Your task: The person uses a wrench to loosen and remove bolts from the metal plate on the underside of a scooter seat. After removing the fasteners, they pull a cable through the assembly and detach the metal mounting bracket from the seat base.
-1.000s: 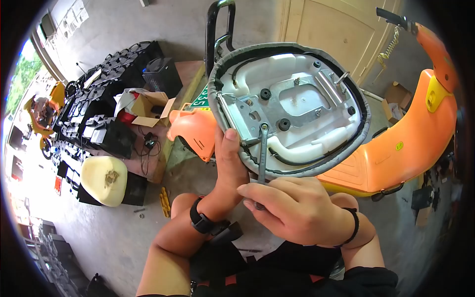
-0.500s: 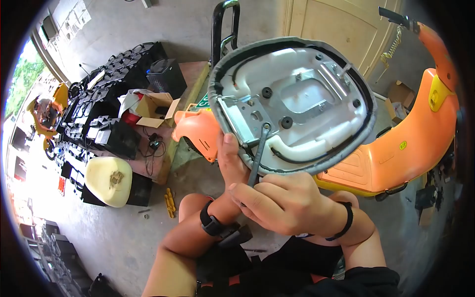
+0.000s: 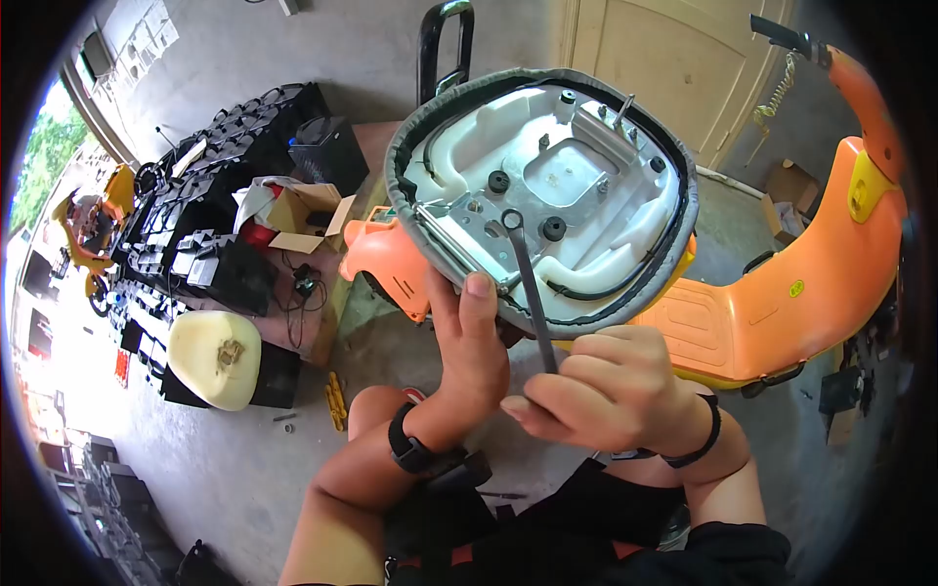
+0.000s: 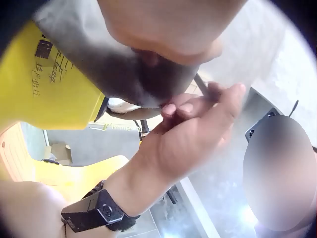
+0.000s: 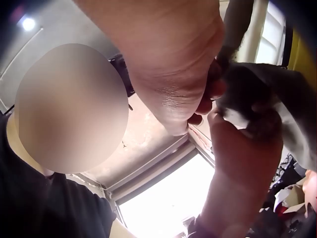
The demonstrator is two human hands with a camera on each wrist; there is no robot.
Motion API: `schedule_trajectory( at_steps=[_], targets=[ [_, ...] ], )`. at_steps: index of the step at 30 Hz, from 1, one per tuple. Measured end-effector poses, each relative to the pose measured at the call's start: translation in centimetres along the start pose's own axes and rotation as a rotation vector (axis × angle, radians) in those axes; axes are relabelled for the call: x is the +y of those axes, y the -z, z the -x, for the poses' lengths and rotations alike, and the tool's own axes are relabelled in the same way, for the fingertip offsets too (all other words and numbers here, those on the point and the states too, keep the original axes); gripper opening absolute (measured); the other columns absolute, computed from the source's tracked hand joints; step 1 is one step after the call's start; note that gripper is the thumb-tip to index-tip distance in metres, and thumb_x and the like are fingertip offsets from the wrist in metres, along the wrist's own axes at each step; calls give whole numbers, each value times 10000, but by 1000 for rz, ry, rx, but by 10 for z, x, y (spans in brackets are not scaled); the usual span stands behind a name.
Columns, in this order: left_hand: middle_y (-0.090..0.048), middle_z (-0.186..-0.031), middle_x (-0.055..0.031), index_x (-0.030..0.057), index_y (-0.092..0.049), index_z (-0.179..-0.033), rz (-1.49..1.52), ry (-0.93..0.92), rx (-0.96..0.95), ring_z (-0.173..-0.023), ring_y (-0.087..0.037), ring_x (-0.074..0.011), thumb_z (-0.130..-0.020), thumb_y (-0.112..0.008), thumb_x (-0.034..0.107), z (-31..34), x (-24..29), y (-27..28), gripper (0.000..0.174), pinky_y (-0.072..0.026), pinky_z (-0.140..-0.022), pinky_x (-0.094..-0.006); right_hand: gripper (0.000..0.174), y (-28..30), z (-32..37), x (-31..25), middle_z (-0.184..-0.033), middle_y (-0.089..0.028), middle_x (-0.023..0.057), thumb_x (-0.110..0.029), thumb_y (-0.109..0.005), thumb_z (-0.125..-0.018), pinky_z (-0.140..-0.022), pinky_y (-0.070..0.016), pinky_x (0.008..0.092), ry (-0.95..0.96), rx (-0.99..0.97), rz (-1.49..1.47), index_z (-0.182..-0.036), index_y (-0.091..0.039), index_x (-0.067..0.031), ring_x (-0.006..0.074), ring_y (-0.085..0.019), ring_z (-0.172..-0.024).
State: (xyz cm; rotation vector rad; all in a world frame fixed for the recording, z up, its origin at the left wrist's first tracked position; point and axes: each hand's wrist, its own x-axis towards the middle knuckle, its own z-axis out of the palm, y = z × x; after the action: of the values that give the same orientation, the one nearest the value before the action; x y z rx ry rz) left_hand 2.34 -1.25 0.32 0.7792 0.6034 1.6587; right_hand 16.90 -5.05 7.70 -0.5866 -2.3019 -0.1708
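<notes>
An upturned scooter seat (image 3: pixel 635 314) shows its white underside, with a metal plate (image 3: pixel 469 234), black rubber feet and a grey cover round the rim. My left hand (image 3: pixel 472 356) grips its near-left edge, thumb up along the rim and fingers mostly hidden beneath. In my right hand (image 3: pixel 611 386) is a dark ring spanner (image 3: pixel 532 298), pinched by its lower end. The spanner's ring end overlaps the plate, left of a rubber foot (image 3: pixel 553 229). From the left wrist, the right hand (image 4: pixel 181 139) appears with curled fingers under the seat's dark cover (image 4: pixel 94 39).
An orange scooter body (image 3: pixel 772 317) stands behind and right of the seat. At left, several black batteries (image 3: pixel 244 127), an opened carton (image 3: pixel 293 215) and a cream seat foam (image 3: pixel 210 366) sit close together. A yellow part (image 3: pixel 335 400) lies on the floor.
The seat has shifted left and tipped to show more of its underside. The spanner's handle has swung rightward with my right hand, and its ring end has moved slightly up and left.
</notes>
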Motion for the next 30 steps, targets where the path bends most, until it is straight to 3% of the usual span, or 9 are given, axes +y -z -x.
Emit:
schedule_trajectory(
  at_steps=[5, 9, 11, 13, 16, 20, 25, 28, 30],
  targets=[
    [-610, -1106, -80, 99, -304, -1447, -126, 63, -11, -763, -643, -111, -1022, -538, 473, 8, 11, -1, 612, -507, -508, -240, 184, 10, 4, 9, -616, -564, 1, -145, -828, -830, -462, -443, 292, -137, 155, -165, -788, -660, -81, 153, -556, -486],
    [-600, -1067, -77, 106, -311, -1425, -95, 41, 20, -729, -631, -109, -1013, -533, 499, 10, 7, -7, 611, -492, -506, -247, 131, 18, 3, 12, -679, -654, 55, -97, -814, -848, -505, -486, 283, -269, 253, -152, -877, -707, -27, 195, -618, -524],
    [-598, -1067, -75, 103, -310, -1428, -122, 46, 1, -718, -622, -104, -1013, -529, 507, 9, 7, -3, 620, -478, -501, -240, 130, 23, 9, 17, -710, -678, 53, -85, -795, -874, -538, -493, 255, -286, 252, -115, -943, -726, 0, 153, -642, -564],
    [-596, -1067, -74, 99, -309, -1431, -145, 48, -14, -708, -614, -99, -1012, -525, 516, 9, 6, 2, 629, -463, -497, -233, 140, 21, 13, 22, -727, -669, 28, -92, -732, -946, -561, -478, 232, -599, 409, -231, -1026, -723, 22, 80, -625, -609],
    [-591, -1082, -69, 84, -312, -1430, -163, 49, -23, -691, -585, -86, -1008, -521, 530, 8, 3, 6, 649, -434, -492, -220, 216, 23, 6, 41, -700, -600, 10, -153, -590, -1057, -577, -433, 208, -789, 551, -409, -1096, -693, 33, 46, -555, -616],
    [-587, -1095, -69, 70, -303, -1454, -131, 3, 13, -672, -557, -79, -1000, -524, 538, 4, -7, 10, 689, -423, -495, -218, 324, 28, 6, 76, -644, -513, -18, -270, -544, -1087, -528, -364, 215, -878, 451, -460, -998, -661, 18, 46, -456, -550],
    [-584, -1134, -75, 59, -294, -1486, -154, -123, 16, -690, -552, -74, -990, -534, 543, -1, -9, 10, 734, -413, -494, -217, 330, 33, -3, 92, -639, -492, -26, -285, -547, -1086, -526, -365, 221, -961, 306, -465, -973, -651, 8, 49, -448, -543],
    [-573, -1201, -79, 49, -296, -1501, -40, -81, -55, -788, -570, -82, -982, -543, 547, 0, -10, 12, 761, -425, -540, -212, 338, 33, -4, 97, -636, -492, -29, -286, -545, -1086, -525, -370, 227, -965, 214, -519, -971, -656, 11, 49, -445, -538],
    [-550, -1287, -90, 44, -284, -1521, -144, -58, 67, -964, -590, -118, -972, -561, 536, -4, -10, 7, 787, -481, -679, -228, 345, 33, -10, 96, -636, -505, -29, -292, -557, -1081, -530, -383, 235, -954, 151, -440, -964, -660, 16, 51, -459, -544]
  ],
)
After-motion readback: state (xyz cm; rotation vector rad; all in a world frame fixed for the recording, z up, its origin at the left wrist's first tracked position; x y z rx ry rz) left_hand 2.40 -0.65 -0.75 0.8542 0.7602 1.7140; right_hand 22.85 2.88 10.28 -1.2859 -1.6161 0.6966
